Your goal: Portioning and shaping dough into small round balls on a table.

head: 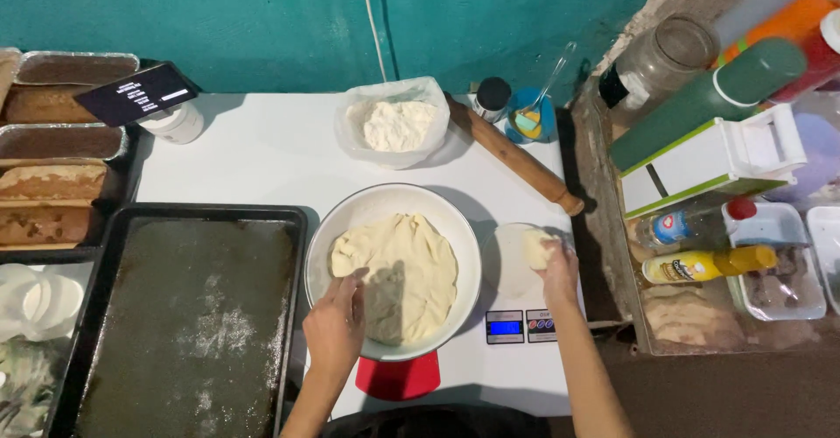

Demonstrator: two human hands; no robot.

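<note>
Partly hidden scale (521,325), R hand (558,273) w/ dough piece (536,249)

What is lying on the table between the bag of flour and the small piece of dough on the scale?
In the head view, a wooden rolling pin lies slantwise between the flour bag and the dough piece, which the right hand holds.

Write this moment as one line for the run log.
left hand: touching dough in white bowl | right hand: holding small dough piece over scale | baking tray: left of bowl
</note>
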